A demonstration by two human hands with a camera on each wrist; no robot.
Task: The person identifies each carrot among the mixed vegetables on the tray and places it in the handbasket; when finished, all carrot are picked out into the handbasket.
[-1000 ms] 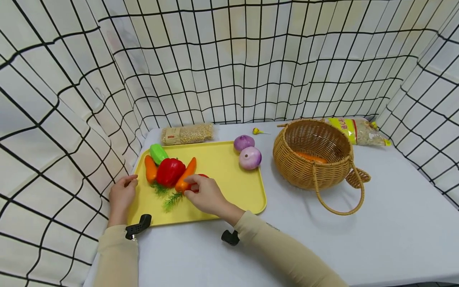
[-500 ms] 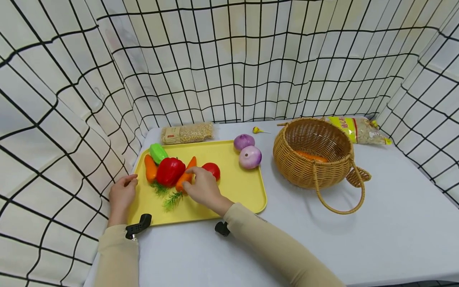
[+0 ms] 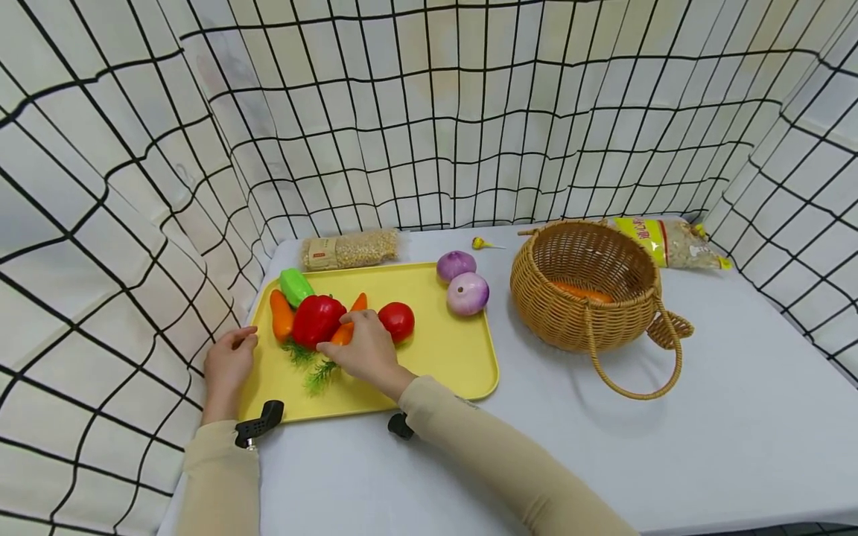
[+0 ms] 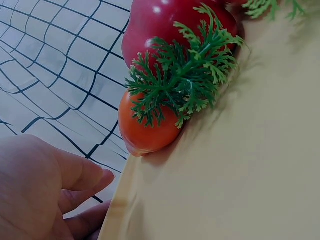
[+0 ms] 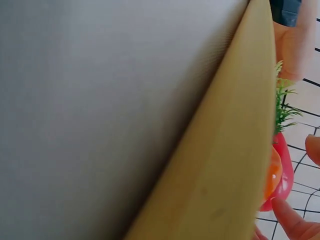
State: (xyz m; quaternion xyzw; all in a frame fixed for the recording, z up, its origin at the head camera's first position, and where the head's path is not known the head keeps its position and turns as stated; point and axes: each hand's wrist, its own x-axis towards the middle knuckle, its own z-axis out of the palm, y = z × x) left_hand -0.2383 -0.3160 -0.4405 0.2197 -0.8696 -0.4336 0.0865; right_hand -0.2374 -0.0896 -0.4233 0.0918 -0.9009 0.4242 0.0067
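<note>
My right hand (image 3: 367, 348) is over an orange carrot (image 3: 343, 335) with a feathery green top (image 3: 320, 376). Its thumb and fingers stand apart on either side of the carrot; in the right wrist view the thumb (image 5: 313, 148) shows a gap from it. A red bell pepper (image 3: 318, 318) lies left of that carrot, a tomato (image 3: 397, 321) right of the hand. Beside the left rim of the yellow tray (image 3: 442, 365), my left hand (image 3: 229, 365) is loosely bent and holds nothing visible. A second carrot (image 4: 145, 127) and a green vegetable (image 3: 296, 286) lie nearby.
Two purple onions (image 3: 468, 294) sit at the tray's right edge. A wicker basket (image 3: 556, 320) holding something orange stands further right. Behind are a bag of grains (image 3: 351, 249), a small yellow item (image 3: 479, 243) and another bag (image 3: 677, 242). Netted white walls (image 3: 469, 112) enclose the table.
My right hand has moved left from the tomato to the carrot, uncovering the tomato on the tray. My left hand has stayed in place.
</note>
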